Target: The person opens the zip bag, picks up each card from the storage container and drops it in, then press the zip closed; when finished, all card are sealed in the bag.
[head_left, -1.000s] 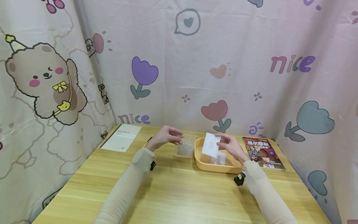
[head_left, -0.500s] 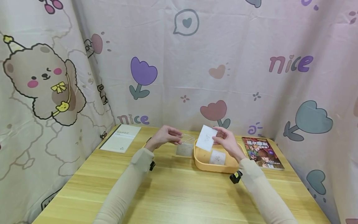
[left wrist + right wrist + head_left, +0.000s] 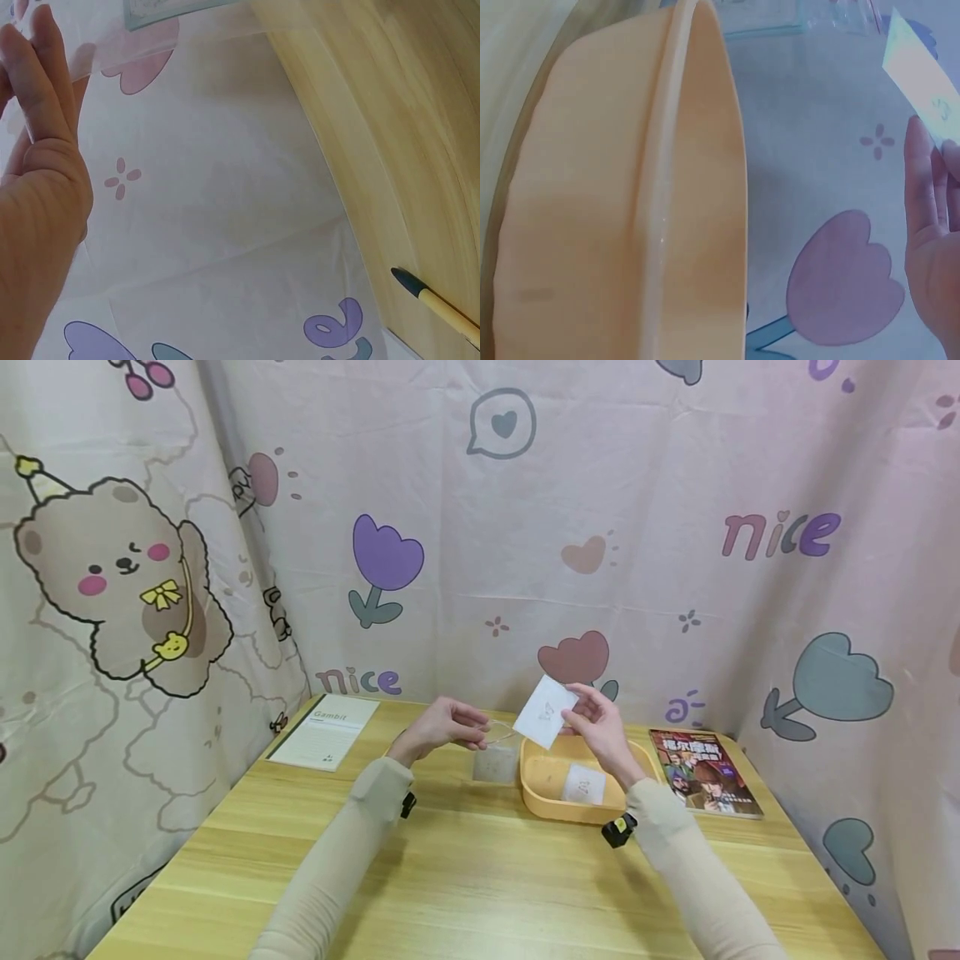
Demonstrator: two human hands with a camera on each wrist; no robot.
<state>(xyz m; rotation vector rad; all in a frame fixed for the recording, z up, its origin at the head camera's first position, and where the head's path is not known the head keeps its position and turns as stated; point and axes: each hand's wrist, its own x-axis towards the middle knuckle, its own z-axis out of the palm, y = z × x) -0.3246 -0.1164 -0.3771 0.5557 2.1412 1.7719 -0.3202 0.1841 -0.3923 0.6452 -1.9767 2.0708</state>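
Observation:
My left hand [image 3: 446, 727] pinches the top of a clear plastic bag [image 3: 513, 735] with its thumb and fingertips. The bag hangs down, and a flat greyish packet [image 3: 495, 766] shows in its lower part. In the right hand [image 3: 602, 729], thumb and fingers pinch a flat white square packet [image 3: 546, 712] with a small printed drawing. This packet is tilted, just above and right of the bag's mouth. Below it stands a yellow-orange open container [image 3: 573, 812], holding a similar white packet [image 3: 583, 784]. The left wrist view shows the bagged packet's teal edge only in part.
A white notebook [image 3: 324, 731] marked "Gambit" lies at the back left of the wooden table [image 3: 480, 885]. A colourful magazine [image 3: 705, 772] lies right of the container. The left wrist view shows a yellow pen-like thing with a dark tip [image 3: 442, 304]. A printed curtain [image 3: 465, 568] hangs behind.
My right hand has lifted the white packet up and left from over the container, turning it more tilted, toward the bag. The left hand and bag stay nearly where they were.

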